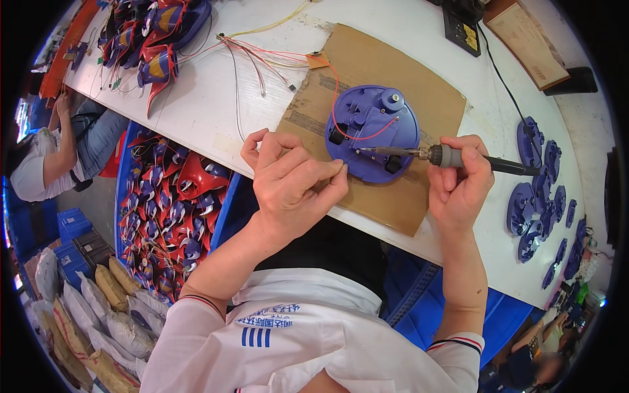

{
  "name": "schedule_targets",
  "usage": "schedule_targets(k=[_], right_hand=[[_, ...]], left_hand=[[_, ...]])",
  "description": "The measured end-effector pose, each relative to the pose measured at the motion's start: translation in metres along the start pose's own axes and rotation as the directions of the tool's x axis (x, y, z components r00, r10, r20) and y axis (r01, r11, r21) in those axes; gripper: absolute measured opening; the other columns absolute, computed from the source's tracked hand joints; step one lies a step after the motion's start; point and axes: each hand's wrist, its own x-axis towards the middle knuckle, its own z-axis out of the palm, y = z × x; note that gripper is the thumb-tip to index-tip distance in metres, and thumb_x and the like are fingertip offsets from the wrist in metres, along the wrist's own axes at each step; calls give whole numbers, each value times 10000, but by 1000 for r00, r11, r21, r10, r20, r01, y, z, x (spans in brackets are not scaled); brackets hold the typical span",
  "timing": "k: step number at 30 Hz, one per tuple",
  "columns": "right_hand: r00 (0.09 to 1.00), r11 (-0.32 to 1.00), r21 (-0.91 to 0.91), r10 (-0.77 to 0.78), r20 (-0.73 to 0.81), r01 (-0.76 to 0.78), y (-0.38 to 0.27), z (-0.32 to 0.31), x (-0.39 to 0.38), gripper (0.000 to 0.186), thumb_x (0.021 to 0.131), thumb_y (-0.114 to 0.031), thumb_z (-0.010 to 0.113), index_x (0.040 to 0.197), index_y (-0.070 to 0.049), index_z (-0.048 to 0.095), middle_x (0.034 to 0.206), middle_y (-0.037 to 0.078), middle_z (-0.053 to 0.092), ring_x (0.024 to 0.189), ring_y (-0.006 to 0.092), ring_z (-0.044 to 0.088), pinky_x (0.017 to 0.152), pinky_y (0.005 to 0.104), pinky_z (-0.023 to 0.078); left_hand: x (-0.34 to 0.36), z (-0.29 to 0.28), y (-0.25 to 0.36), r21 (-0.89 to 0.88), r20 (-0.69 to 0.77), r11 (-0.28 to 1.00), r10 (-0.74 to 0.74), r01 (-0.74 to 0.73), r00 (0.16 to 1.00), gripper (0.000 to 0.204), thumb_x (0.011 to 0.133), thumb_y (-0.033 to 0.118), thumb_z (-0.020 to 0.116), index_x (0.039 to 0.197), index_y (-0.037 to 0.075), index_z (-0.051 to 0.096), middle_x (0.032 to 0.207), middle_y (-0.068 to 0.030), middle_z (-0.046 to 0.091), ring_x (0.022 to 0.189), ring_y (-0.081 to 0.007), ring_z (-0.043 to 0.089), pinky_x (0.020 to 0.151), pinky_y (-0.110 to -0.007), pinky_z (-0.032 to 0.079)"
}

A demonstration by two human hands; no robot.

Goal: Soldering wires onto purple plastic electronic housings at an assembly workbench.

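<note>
A round purple plastic housing [377, 171] lies on the cardboard, its inner side with posts and small black parts facing up. My right hand [460, 180] is closed round the grip of a soldering iron [452, 156], whose tip points left at the housing's lower middle. My left hand [291, 180] pinches thumb and forefinger together at the housing's near left edge; what is between the fingertips is too small to tell. A thin dark wire [237, 98] runs down to this hand. One red wire [336, 85] loops onto the housing from a small orange piece [318, 60].
Under the work is a brown cardboard sheet [393, 59] on a white table [203, 124]. Loose wires [255, 56] and red-purple assemblies [157, 59] lie at left, purple parts [524, 209] at right. A blue bin [226, 216] of parts stands below left. Another person [52, 154] sits at far left.
</note>
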Motion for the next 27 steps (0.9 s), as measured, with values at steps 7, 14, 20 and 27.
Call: schedule_targets(k=[7,14,20,27], right_hand=[[999,998,62,10,-30,-8,-6,-9,4,292,912,-208,394,915,8,592,465,-23,378,342,39,213,345,176,180],[999,994,109,13,-40,-8,-8,-15,7,308,916,-227,396,944,5,597,468,-28,377,341,39,209,355,178,171],[998,990,141,4,-55,3,-13,-17,8,315,913,-229,397,955,10,599,469,-28,375,340,38,208,356,179,171],[995,982,182,-23,-98,41,-23,-22,11,313,904,-219,407,969,18,601,467,-32,364,338,36,207,352,184,166]], left_hand=[[1,0,1,2,4,1000,-4,4,1000,177,557,16,701,599,144,586,533,59,417,697,-152,443,883,-395,267],[0,0,-1,-4,6,1000,-5,5,1000,171,555,21,699,595,140,584,536,56,422,699,-154,444,878,-392,266],[0,-1,2,2,15,1000,5,-5,1000,156,546,43,700,602,136,587,576,54,447,717,-162,443,870,-387,266],[12,-7,12,19,80,999,-27,26,996,270,520,117,729,767,128,621,783,-6,525,757,-181,452,858,-377,267]])
